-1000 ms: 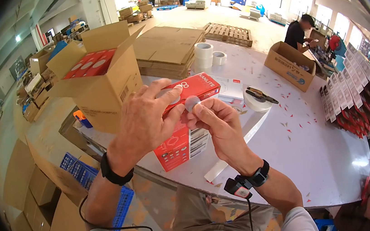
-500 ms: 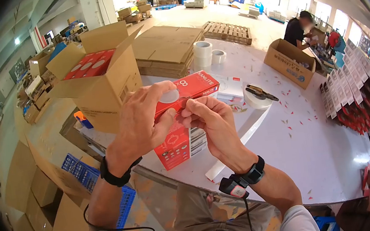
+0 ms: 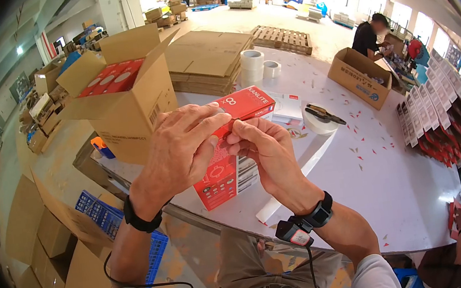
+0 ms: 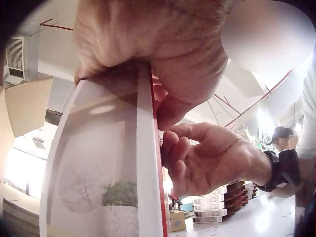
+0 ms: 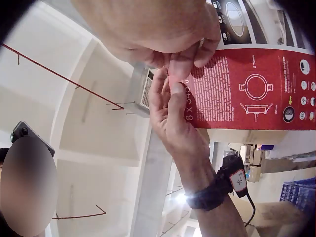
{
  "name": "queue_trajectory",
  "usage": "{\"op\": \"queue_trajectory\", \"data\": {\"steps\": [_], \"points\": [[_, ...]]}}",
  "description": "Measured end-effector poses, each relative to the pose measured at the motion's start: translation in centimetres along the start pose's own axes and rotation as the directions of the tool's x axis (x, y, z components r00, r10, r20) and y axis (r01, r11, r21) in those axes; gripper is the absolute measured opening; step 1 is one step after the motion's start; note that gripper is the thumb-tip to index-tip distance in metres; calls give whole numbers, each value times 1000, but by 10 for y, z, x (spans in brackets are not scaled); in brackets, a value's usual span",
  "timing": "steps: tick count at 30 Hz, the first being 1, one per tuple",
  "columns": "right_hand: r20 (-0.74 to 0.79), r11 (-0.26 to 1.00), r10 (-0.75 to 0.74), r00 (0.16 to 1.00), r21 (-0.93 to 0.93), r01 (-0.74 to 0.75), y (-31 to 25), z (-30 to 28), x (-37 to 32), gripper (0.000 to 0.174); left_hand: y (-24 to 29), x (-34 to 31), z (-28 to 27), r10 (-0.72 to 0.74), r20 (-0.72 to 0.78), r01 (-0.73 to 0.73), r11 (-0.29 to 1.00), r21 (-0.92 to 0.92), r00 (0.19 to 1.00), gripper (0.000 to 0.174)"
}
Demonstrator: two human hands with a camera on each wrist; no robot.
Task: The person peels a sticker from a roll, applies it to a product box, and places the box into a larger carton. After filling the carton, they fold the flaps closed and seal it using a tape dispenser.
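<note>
A red-and-white printed box [image 3: 217, 185] stands upright at the table's near edge. My left hand [image 3: 171, 145] lies over its top left part, fingers stretched across the lid and thumb down by the near face; the left wrist view shows this hand [image 4: 153, 44] above the white side of the box [image 4: 118, 163]. My right hand [image 3: 268, 151] has its fingers curled and its thumb and forefinger pinched together at the top near edge, touching the left fingertips. The small clear round sticker is mostly hidden between the fingertips.
An open carton [image 3: 131, 121] of red boxes stands left, flattened cardboard [image 3: 203, 56] behind. Tape rolls [image 3: 252, 64], pliers [image 3: 325, 114] on a roll and red scraps lie on the table. At right are another carton [image 3: 359, 78], stacked packages [image 3: 429, 115] and people.
The round sticker, visible between both hands a second ago, has gone down to the box edge with the right fingertips. The left fingers have lowered and spread over the lid.
</note>
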State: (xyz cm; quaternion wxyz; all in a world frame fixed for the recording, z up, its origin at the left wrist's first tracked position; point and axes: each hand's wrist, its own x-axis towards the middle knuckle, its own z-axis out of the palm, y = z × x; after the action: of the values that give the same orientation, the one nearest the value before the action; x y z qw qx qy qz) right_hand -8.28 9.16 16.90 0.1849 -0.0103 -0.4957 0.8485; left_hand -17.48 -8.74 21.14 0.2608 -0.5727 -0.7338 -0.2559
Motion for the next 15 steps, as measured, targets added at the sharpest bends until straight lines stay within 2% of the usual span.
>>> {"op": "queue_trajectory", "data": {"steps": [10,13,15], "points": [[0,997,-22,1000,-69,22,1,-2,-2,24,4,-1,1,2,-31,-1,1000,19,1000,42],[-2,992,-60,998,-112,59,2,-3,0,24,5,0,2,31,-65,-28,999,44,997,37],[-8,981,-112,994,-159,109,5,-2,1,24,8,5,1,11,-80,-12,1000,-15,997,30]]}}
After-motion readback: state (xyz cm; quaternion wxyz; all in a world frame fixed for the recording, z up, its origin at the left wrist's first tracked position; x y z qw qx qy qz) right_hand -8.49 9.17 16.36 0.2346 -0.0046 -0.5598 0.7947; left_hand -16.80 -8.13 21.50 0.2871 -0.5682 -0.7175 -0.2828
